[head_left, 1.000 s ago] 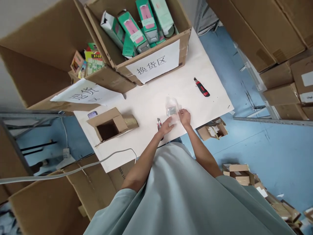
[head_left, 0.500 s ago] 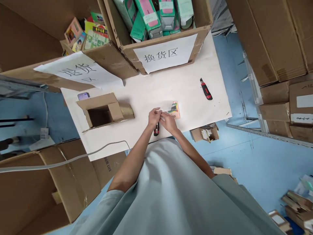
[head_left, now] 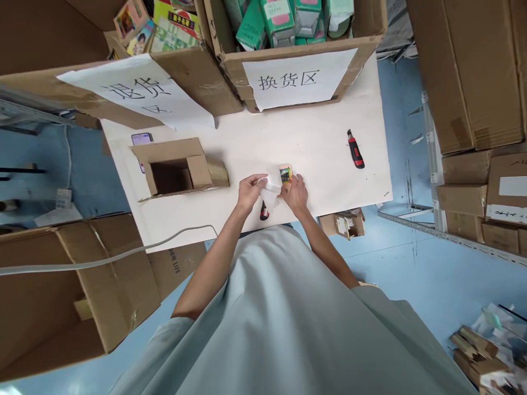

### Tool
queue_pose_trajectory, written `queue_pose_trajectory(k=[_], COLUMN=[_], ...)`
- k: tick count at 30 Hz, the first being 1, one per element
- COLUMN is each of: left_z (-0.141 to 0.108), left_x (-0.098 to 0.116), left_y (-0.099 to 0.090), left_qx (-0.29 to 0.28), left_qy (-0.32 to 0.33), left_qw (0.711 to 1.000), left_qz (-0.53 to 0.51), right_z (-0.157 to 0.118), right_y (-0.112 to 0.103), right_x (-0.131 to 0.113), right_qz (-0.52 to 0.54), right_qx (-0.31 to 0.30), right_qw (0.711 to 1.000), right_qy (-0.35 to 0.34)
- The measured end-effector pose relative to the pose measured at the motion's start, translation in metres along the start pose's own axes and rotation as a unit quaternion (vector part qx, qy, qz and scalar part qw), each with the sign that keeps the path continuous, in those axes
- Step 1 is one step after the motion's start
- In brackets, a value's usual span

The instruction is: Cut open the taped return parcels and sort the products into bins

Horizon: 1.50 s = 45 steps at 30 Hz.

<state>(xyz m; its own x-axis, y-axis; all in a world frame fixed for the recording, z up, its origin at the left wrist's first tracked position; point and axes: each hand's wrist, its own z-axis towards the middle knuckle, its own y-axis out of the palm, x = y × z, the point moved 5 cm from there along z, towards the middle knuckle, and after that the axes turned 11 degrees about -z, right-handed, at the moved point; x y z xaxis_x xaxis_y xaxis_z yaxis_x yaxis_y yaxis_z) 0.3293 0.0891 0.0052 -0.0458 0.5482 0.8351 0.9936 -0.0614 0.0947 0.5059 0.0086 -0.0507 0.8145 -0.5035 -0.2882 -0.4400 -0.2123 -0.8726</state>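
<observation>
My left hand [head_left: 250,192] pinches a crumpled white slip of paper [head_left: 270,191], which spreads to the right between my two hands. On the right, my right hand [head_left: 296,194] has its fingers curled at the lower edge of a small pink pack with a colourful printed picture [head_left: 285,173]. Whether that pack is a box or a booklet I cannot tell. A red and black utility knife [head_left: 264,212] lies just below the paper, near the table's front edge.
An opened small carton [head_left: 197,173] sits left on the white table [head_left: 321,137]. A phone [head_left: 141,138] lies behind it. Another utility knife [head_left: 355,151] rests at right. Two large labelled cartons [head_left: 189,82] line the back. A grey cable [head_left: 164,241] crosses the left front.
My hands, close together before, are now apart: the left went left with the paper, which shows more widely. My right hand moved onto the pink pack. The camera view shifted.
</observation>
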Motion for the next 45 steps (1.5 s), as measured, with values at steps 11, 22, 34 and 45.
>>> queue_pose_trajectory(k=[11,22,34,45], left_z=[-0.029,-0.044,-0.057,-0.011], left_x=[0.086,0.135,0.165,0.182], left_y=[-0.031,-0.063,-0.131,-0.230], left_qx=[-0.024,-0.074,-0.183,0.001], left_qy=[0.018,0.032,0.212,0.254], left_qw=[0.997,0.994,0.952,0.967], left_qz=[-0.071,-0.069,0.124,0.005], right_z=[-0.008,-0.026,-0.048,-0.034], right_y=[-0.028,-0.080,-0.105,-0.093], right_x=[-0.015,-0.111,-0.199,-0.303], right_qz=[0.247,0.505,0.462,0.231], right_qx=[0.029,-0.155,-0.089,-0.013], right_qw=[0.969,0.831,0.849,0.926], right_qy=[-0.009,-0.171,-0.239,-0.300])
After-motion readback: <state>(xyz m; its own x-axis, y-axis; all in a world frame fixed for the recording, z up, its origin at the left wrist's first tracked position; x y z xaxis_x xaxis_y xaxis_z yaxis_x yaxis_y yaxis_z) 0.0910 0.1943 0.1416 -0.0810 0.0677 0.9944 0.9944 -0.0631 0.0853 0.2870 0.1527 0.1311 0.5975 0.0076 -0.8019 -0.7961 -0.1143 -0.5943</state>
